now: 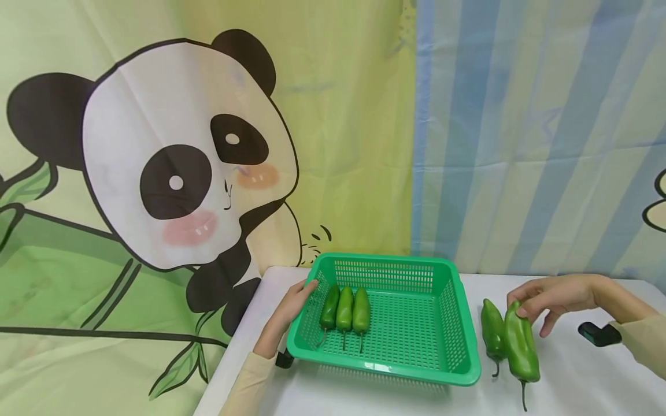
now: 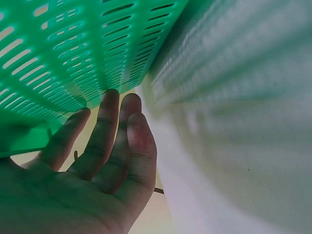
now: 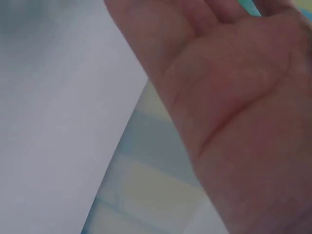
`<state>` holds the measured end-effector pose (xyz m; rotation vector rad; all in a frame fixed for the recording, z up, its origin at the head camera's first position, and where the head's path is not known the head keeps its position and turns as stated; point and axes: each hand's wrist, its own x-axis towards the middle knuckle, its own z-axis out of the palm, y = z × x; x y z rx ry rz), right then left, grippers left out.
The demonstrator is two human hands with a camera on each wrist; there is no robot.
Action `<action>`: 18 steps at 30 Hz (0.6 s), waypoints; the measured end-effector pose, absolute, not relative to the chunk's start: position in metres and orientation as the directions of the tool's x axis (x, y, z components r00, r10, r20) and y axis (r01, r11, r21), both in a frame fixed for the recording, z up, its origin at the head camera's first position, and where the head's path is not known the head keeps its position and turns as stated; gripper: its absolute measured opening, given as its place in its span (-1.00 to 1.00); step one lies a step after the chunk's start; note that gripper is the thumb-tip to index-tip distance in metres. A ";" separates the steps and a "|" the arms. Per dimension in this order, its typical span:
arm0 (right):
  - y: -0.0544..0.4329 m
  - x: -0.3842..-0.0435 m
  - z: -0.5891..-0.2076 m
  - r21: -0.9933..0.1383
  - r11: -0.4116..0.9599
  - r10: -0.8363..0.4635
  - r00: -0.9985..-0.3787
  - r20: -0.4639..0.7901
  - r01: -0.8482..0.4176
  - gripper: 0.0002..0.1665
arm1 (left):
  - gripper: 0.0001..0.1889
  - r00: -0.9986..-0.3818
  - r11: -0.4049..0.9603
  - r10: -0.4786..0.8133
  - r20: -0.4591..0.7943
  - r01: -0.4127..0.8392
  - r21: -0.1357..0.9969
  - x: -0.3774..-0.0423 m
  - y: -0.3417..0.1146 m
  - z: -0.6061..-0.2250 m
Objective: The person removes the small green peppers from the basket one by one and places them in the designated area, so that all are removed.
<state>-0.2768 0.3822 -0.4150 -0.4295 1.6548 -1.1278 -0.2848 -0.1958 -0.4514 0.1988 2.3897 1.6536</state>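
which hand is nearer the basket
Left. The left hand is at the basket, its thumb over the left rim; the right hand is apart from it, off to its right, pinching a pepper.

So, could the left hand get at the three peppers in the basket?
Probably yes: the left hand holds the left rim of the basket, the three peppers lie just inside that side, and the open top leaves the way free. It would likely need to let go first.
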 end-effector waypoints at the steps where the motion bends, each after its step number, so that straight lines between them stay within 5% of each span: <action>1: 0.386 -0.276 -0.418 -0.829 0.503 -0.728 -0.398 -0.558 0.243 -0.71 | -0.44 -0.965 0.358 0.237 -0.111 -0.020 0.934 -0.285 -0.196 -0.451; 18: 0.406 -0.279 -0.453 -0.702 0.677 -0.532 -0.512 -0.674 0.221 -0.73 | -0.43 -0.965 0.349 0.237 -0.110 -0.021 0.937 -0.285 -0.195 -0.452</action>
